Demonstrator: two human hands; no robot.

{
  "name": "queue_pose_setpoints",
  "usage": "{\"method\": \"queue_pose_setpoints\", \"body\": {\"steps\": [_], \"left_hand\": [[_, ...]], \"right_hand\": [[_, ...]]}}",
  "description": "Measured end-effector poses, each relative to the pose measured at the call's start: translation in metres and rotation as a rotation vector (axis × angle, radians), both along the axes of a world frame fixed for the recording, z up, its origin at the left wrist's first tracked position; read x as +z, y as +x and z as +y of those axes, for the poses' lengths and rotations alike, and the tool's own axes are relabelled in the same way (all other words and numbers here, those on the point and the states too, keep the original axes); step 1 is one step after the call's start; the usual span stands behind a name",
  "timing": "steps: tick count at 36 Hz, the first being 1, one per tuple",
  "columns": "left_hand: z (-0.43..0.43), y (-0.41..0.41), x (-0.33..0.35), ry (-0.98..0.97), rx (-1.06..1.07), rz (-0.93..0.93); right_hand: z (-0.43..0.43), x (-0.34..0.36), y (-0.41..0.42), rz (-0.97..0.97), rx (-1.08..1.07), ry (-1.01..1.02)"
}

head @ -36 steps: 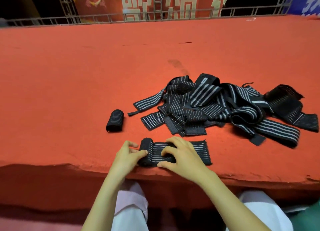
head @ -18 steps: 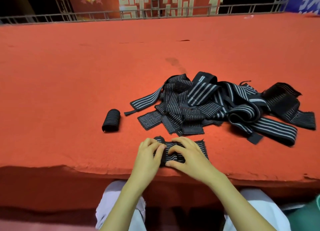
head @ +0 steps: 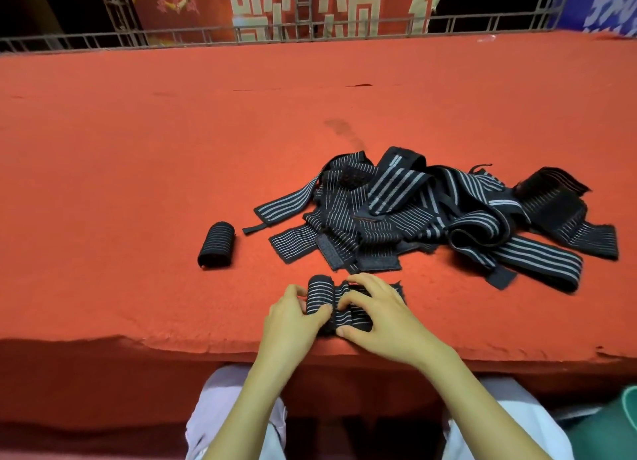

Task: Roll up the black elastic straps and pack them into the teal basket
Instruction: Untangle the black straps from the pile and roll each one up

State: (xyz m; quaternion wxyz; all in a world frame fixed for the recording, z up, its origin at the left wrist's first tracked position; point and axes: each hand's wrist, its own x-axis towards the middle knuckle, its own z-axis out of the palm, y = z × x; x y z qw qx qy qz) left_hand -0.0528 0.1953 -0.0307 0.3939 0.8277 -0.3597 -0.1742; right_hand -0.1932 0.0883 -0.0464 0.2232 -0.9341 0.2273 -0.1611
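Note:
Near the front edge of the red cloth lies a black strap with grey stripes (head: 322,296), partly rolled. My left hand (head: 293,316) grips the rolled end from the left. My right hand (head: 381,316) presses on the flat remainder beside it. One finished roll (head: 216,244) rests to the left. A loose pile of black striped straps (head: 413,211) lies behind and to the right. A corner of the teal basket (head: 620,421) shows at the bottom right, below table level.
The red-covered table (head: 172,149) stretches far back to a metal railing (head: 310,32) with red and blue banners behind it. The table's front edge (head: 138,342) runs just under my hands, and my knees show beneath it.
The roll has grown and travelled right along the strap, leaving a shorter flat part. My left hand followed it, closing up to my right hand.

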Motion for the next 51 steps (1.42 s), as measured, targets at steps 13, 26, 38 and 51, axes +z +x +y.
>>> {"method": "queue_pose_setpoints", "body": {"steps": [13, 26, 38, 51], "left_hand": [[0.035, 0.038, 0.008, -0.022, 0.156, -0.005], [0.027, 0.020, 0.003, -0.016, 0.068, -0.371], [0.023, 0.028, 0.004, -0.120, -0.076, 0.011], [0.016, 0.017, 0.001, -0.008, -0.083, -0.017]], "right_hand": [[0.022, 0.012, 0.041, 0.149, 0.060, -0.042], [0.009, -0.005, 0.026, -0.075, -0.324, 0.001], [0.006, -0.004, 0.023, -0.007, -0.421, 0.046], [0.001, 0.000, 0.007, 0.010, -0.409, 0.158]]}}
